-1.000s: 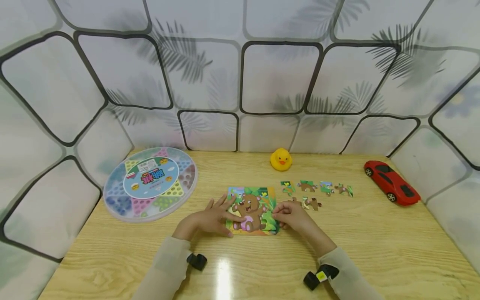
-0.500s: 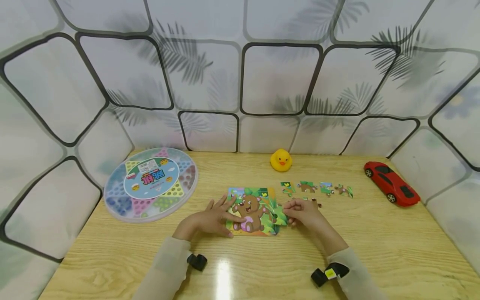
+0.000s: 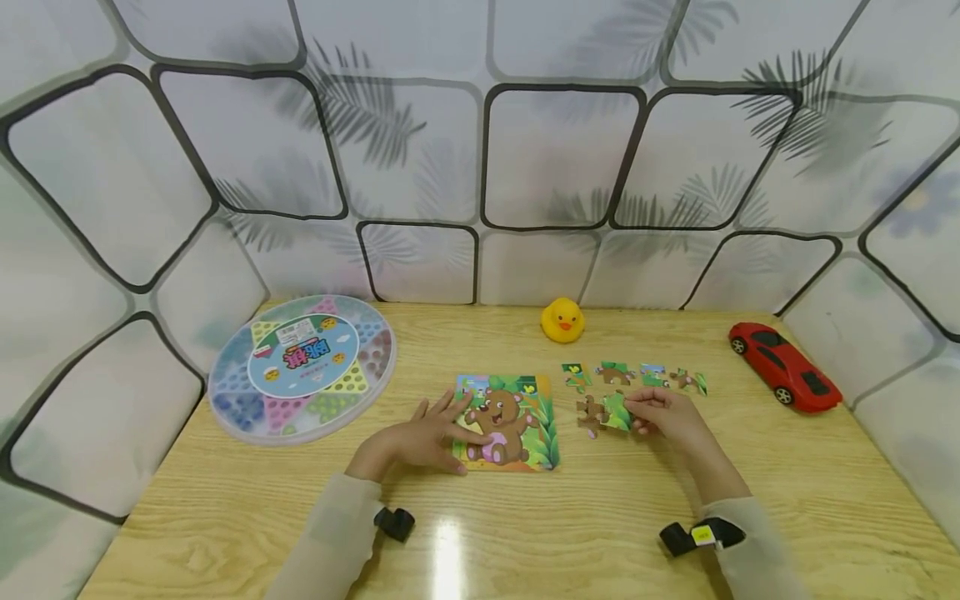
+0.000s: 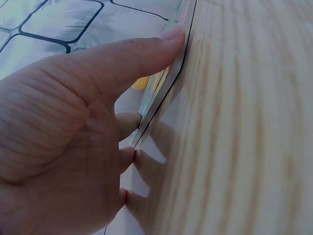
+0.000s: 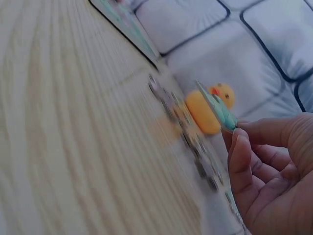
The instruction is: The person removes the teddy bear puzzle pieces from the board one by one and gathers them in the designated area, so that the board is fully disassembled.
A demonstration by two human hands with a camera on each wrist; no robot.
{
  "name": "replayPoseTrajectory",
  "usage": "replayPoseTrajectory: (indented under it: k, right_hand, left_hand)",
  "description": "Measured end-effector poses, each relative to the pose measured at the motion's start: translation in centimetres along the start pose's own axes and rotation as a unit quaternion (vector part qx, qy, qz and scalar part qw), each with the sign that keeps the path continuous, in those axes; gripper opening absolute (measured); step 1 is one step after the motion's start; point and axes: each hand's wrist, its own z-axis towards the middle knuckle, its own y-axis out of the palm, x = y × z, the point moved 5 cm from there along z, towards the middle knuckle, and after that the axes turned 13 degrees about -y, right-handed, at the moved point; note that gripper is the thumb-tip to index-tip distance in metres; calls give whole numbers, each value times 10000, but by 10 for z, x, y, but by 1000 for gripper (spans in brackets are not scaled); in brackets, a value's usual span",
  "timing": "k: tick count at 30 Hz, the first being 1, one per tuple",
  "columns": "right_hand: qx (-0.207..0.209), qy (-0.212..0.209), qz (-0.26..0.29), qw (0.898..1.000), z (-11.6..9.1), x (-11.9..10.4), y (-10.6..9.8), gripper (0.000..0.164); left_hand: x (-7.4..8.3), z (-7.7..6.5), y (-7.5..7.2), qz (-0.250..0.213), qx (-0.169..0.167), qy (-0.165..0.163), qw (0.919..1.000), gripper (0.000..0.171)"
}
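Observation:
A bear picture puzzle board (image 3: 506,421) lies flat on the wooden table. My left hand (image 3: 426,439) rests on its left side with fingers spread; in the left wrist view the thumb (image 4: 166,46) lies along the board's edge. To the right of the board, my right hand (image 3: 670,417) pinches a green jigsaw puzzle piece (image 3: 617,412) between thumb and fingertips. In the right wrist view that piece (image 5: 221,112) is tilted and raised over the table. It overlaps a brown puzzle piece (image 3: 589,414) in the head view.
Behind the right hand several puzzle pieces (image 3: 615,372) lie in a row. A yellow rubber duck (image 3: 562,321) stands at the back, a red toy car (image 3: 783,367) at the right. A round Chinese checkers board (image 3: 345,412) lies at the left, before the patterned wall (image 3: 420,150).
My right hand has moved from the board's right edge, off to the right, carrying the green puzzle piece to the loose pieces. The left hand stays in place on the board.

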Motion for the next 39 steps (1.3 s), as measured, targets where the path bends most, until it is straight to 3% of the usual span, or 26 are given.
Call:
replayPoseTrajectory:
  k: [6, 12, 14, 18, 23, 39]
  right_hand:
    - [461, 13, 257, 9986, -6, 13, -32, 4]
    - [846, 281, 563, 9944, -11, 25, -55, 13]
    - [864, 342, 418, 9948, -11, 27, -59, 11]
    - [924, 451, -95, 9947, -11, 27, -63, 3]
    - [990, 592, -491, 9921, -10, 27, -64, 13]
    - [1316, 685, -458, 9879, -11, 31, -66, 14]
  left_hand:
    - [1, 0, 0, -19, 17, -55, 10000, 49]
    - [1, -2, 0, -36, 17, -97, 9999, 48]
    - [1, -2, 0, -42, 27, -95, 9999, 48]
    - [1, -2, 0, -59, 32, -84, 9999, 48]
    - [1, -1, 0, -53, 31, -51, 10000, 48]
    - [2, -1, -1, -55, 49, 12, 10000, 48]
